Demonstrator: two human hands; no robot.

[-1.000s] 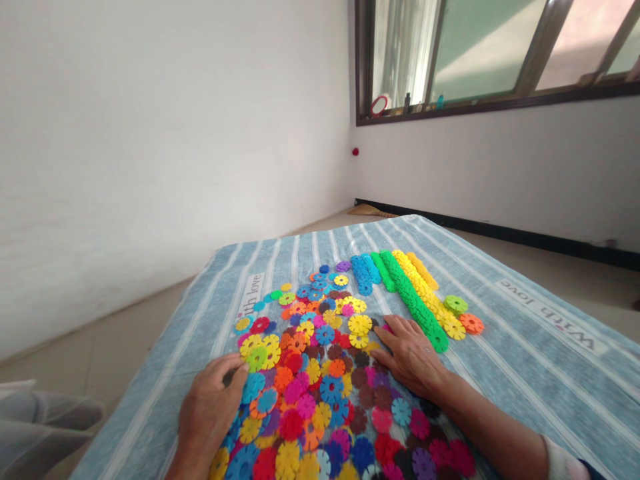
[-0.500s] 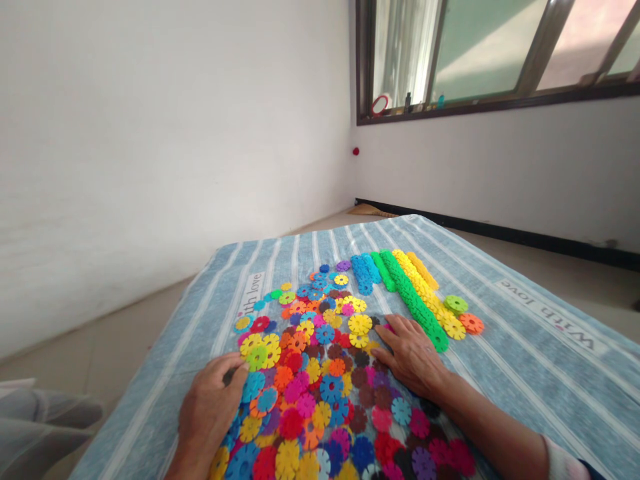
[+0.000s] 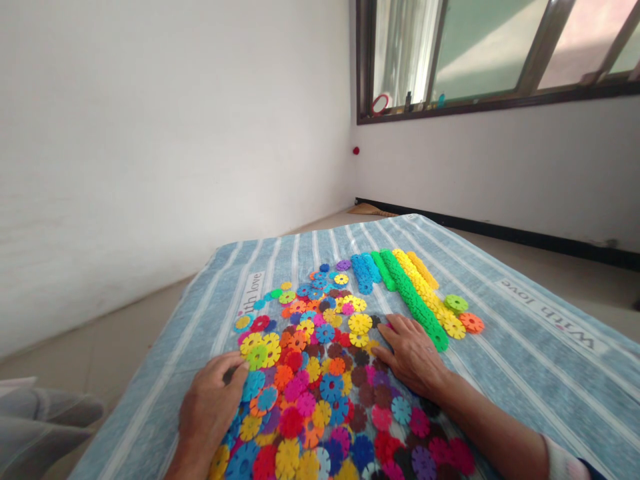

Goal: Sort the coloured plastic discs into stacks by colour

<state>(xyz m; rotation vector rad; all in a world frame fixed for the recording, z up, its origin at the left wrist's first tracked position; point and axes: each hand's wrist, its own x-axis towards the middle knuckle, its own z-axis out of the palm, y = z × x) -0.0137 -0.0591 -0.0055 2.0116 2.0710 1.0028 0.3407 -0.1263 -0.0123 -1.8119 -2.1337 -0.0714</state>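
Note:
A spread of colourful plastic snowflake discs (image 3: 320, 373) lies on a blue striped cloth (image 3: 525, 360). My left hand (image 3: 210, 407) rests on the left edge of the spread, fingers curled over the discs near a green one (image 3: 257, 358). My right hand (image 3: 413, 357) lies flat on the discs at the right, fingers stretched out beside a long green row of stacked discs (image 3: 413, 300). Beyond it lie a yellow row (image 3: 425, 290), an orange row (image 3: 423, 269) and short blue rows (image 3: 364, 272).
Loose green (image 3: 455, 304) and orange (image 3: 471, 323) discs lie to the right of the rows. White walls stand at the left and back. A window (image 3: 495, 53) is at the upper right, and bare floor surrounds the cloth.

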